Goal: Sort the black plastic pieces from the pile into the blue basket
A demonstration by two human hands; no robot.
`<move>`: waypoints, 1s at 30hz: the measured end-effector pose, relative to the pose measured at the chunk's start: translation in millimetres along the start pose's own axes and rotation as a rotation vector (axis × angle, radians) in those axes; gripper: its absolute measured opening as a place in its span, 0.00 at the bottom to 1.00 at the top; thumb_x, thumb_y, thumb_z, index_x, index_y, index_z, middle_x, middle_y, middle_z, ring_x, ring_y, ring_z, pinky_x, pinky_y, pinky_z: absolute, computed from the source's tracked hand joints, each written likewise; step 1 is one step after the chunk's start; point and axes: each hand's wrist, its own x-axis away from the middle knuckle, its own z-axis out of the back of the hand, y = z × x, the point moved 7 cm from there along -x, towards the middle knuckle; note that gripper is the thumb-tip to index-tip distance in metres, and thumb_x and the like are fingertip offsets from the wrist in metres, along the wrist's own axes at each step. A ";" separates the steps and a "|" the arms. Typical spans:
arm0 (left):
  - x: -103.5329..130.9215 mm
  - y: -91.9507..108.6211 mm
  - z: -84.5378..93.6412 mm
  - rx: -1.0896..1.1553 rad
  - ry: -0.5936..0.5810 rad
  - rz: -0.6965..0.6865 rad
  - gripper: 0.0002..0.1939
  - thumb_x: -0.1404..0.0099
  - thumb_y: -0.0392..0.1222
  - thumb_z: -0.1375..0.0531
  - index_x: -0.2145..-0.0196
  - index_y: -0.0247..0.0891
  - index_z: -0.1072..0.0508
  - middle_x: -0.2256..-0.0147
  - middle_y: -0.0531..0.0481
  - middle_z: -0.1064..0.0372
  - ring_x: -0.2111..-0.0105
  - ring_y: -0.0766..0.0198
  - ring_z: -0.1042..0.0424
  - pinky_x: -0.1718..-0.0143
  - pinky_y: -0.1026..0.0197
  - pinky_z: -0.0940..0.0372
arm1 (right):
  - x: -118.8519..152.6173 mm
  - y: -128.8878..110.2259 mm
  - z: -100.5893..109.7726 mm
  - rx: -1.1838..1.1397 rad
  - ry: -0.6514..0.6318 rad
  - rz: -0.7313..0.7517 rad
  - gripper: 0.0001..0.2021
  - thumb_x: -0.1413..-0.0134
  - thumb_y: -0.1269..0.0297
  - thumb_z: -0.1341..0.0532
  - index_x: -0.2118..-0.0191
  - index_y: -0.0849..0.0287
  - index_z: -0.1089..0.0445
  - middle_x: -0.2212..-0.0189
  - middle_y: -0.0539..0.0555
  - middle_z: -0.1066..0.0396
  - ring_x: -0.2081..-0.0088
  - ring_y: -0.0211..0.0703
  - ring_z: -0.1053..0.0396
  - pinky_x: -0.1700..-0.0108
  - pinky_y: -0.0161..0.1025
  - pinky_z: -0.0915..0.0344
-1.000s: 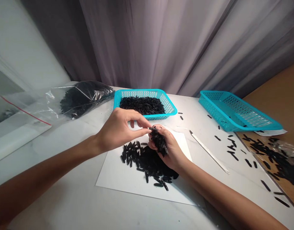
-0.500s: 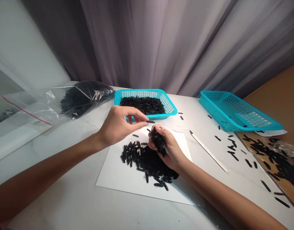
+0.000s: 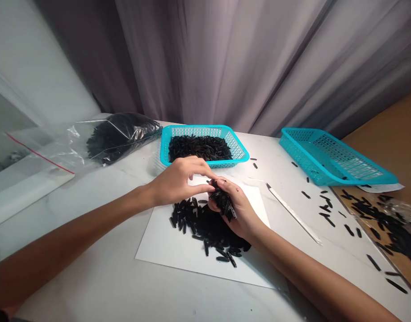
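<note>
In front of me my right hand (image 3: 239, 203) is closed around a bunch of small, slender black pieces (image 3: 224, 202), their ends poking out. My left hand (image 3: 177, 181) reaches across from the left, thumb and forefinger closing at the bunch's upper left end and touching it. What exactly lies between those two fingertips is partly hidden. Below both hands a loose pile of similar black pieces (image 3: 210, 230) rests on a white sheet (image 3: 158, 243). Behind my left hand stands a turquoise basket (image 3: 241, 154) filled with more of them.
A clear zip bag (image 3: 121, 136) of black pieces lies at the back left. To the right are a second turquoise basket (image 3: 333, 161) and a thin white-handled tool (image 3: 292, 214). Black pieces (image 3: 326, 212) are scattered there, with a heap (image 3: 396, 232) on the brown surface beyond.
My left hand has moved right and slightly down, bringing the single black piece it was pinching to the bunch in my right hand. My right hand stays in nearly the same place.
</note>
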 end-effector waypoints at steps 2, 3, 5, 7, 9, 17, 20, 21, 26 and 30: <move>-1.0 -1.4 6.0 0.010 0.061 0.012 0.05 0.37 0.34 0.29 0.62 0.38 0.17 0.65 0.51 0.20 0.64 0.66 0.27 0.68 0.64 0.37 | -0.4 0.3 0.3 0.000 -0.002 -0.002 0.13 0.43 0.55 0.31 0.67 0.60 0.27 0.75 0.47 0.35 0.79 0.32 0.40 0.78 0.31 0.47; -1.5 -2.4 9.2 0.020 0.094 0.012 0.04 0.38 0.34 0.28 0.64 0.38 0.17 0.66 0.52 0.20 0.66 0.66 0.27 0.69 0.64 0.37 | -0.5 0.4 0.5 -0.001 -0.003 -0.001 0.13 0.43 0.55 0.31 0.67 0.61 0.26 0.74 0.48 0.35 0.79 0.32 0.40 0.78 0.31 0.47; -1.9 -4.0 13.8 0.043 0.146 0.003 0.04 0.39 0.33 0.27 0.66 0.38 0.17 0.68 0.52 0.20 0.68 0.67 0.27 0.70 0.64 0.37 | -0.6 0.4 0.8 -0.006 -0.009 0.001 0.13 0.43 0.55 0.31 0.66 0.61 0.25 0.73 0.48 0.34 0.78 0.32 0.39 0.78 0.31 0.47; -1.7 -5.5 15.1 0.070 0.174 -0.001 0.04 0.40 0.34 0.27 0.67 0.37 0.17 0.69 0.51 0.20 0.69 0.67 0.27 0.70 0.64 0.36 | -0.6 0.6 0.9 -0.010 -0.019 0.002 0.13 0.44 0.55 0.30 0.66 0.61 0.25 0.73 0.48 0.35 0.78 0.32 0.39 0.78 0.31 0.47; -1.0 -8.2 13.8 0.095 0.179 0.015 0.04 0.41 0.34 0.26 0.67 0.36 0.16 0.70 0.51 0.20 0.70 0.67 0.27 0.70 0.64 0.35 | -0.6 0.6 1.0 -0.013 -0.026 0.004 0.12 0.44 0.56 0.29 0.67 0.61 0.25 0.74 0.47 0.35 0.79 0.32 0.39 0.78 0.31 0.46; 3.4 -27.5 6.3 0.218 0.131 0.202 0.05 0.43 0.39 0.25 0.68 0.39 0.15 0.70 0.50 0.20 0.71 0.66 0.26 0.67 0.63 0.34 | -0.7 1.6 1.3 -0.016 -0.052 -0.011 0.12 0.43 0.56 0.30 0.67 0.60 0.25 0.73 0.48 0.35 0.78 0.32 0.39 0.77 0.31 0.46; 3.9 -29.5 5.4 0.261 0.115 0.243 0.05 0.43 0.39 0.25 0.68 0.40 0.15 0.69 0.50 0.19 0.70 0.65 0.25 0.67 0.64 0.34 | -0.4 2.1 1.5 -0.012 -0.057 -0.018 0.11 0.42 0.57 0.31 0.67 0.60 0.25 0.74 0.48 0.34 0.77 0.32 0.39 0.77 0.30 0.45; 3.9 -29.7 5.5 0.273 0.115 0.253 0.04 0.42 0.39 0.25 0.68 0.40 0.15 0.69 0.50 0.19 0.69 0.66 0.25 0.67 0.64 0.33 | -0.3 2.1 1.5 -0.011 -0.057 -0.019 0.11 0.42 0.57 0.31 0.67 0.60 0.25 0.74 0.48 0.34 0.77 0.33 0.38 0.77 0.30 0.45; 2.6 -31.2 2.7 0.399 0.075 0.303 0.02 0.38 0.38 0.29 0.66 0.40 0.15 0.67 0.50 0.18 0.66 0.65 0.21 0.62 0.67 0.28 | 0.8 1.0 0.9 -0.028 -0.070 -0.010 0.10 0.42 0.58 0.31 0.68 0.59 0.25 0.72 0.48 0.33 0.78 0.32 0.37 0.77 0.31 0.44; 2.4 -33.8 0.9 0.462 0.044 0.310 0.03 0.36 0.37 0.30 0.64 0.39 0.15 0.65 0.49 0.17 0.62 0.64 0.19 0.58 0.67 0.25 | 1.3 -0.7 0.0 -0.040 -0.085 0.011 0.09 0.42 0.58 0.31 0.68 0.59 0.24 0.69 0.48 0.32 0.78 0.31 0.38 0.78 0.30 0.43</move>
